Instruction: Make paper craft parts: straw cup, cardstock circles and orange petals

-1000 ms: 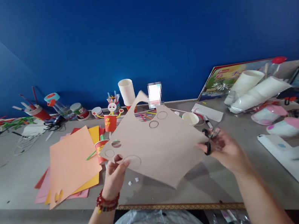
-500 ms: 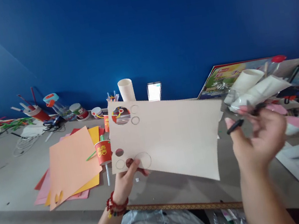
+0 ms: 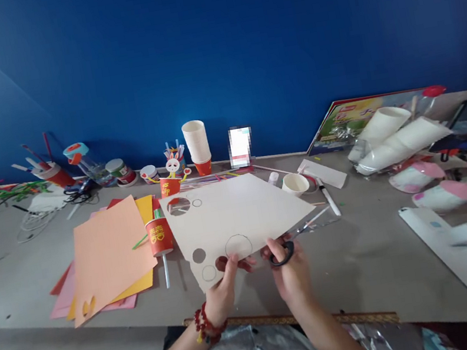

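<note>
Grey desk spreads below. The left hand, forearm slanting inward, pinches the white sheet (thumb on top), which stretches beyond its fingers; the right hand, just beside, grips black-handled scissors.

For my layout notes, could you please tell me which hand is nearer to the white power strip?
Right. The right hand, with the scissors, is left of the power strip, across some tabletop; the left hand is farther left, holding the white sheet.
</note>
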The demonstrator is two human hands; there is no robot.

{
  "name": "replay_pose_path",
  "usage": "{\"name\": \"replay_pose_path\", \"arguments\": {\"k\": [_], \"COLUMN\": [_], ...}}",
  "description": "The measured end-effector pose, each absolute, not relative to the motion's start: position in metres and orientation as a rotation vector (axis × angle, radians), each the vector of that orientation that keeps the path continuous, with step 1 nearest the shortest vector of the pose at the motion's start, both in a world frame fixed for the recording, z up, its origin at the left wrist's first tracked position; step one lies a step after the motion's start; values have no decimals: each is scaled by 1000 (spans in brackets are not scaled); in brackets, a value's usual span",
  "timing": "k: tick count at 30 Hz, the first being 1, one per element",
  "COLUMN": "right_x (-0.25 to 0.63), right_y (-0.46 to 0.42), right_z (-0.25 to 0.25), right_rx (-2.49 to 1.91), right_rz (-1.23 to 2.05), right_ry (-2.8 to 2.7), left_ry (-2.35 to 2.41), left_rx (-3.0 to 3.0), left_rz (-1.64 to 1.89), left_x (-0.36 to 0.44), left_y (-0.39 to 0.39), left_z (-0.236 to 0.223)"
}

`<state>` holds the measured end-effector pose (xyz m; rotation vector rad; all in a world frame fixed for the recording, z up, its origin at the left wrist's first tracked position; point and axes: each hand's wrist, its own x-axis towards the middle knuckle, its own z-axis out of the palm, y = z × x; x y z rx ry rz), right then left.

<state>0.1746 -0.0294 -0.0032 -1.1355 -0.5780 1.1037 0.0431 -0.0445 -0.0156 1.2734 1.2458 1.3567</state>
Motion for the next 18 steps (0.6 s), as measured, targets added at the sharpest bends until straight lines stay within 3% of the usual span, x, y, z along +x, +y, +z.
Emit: {"name": "replay_pose_path", "arguments": {"k": [6, 9, 14, 18], "right_x": [185, 198, 207, 211], "right_y": [-24, -30, -41, -46], "right_z": [5, -1, -14, -22], "right_rx": [-1173, -1197, -1229, -1292], "right_rz": [985, 931, 860, 820], "right_ry": [-465, -457, -484, -576], "left_ry": [890, 618, 945, 1061], "left_rx": [1720, 1508, 818, 898], "left_rz": [1066, 950, 1052, 1044], "left_x": [7, -13, 5, 24], "left_y": [-39, -36, -37, -34], "left_z": [-9, -9, -7, 1]}}
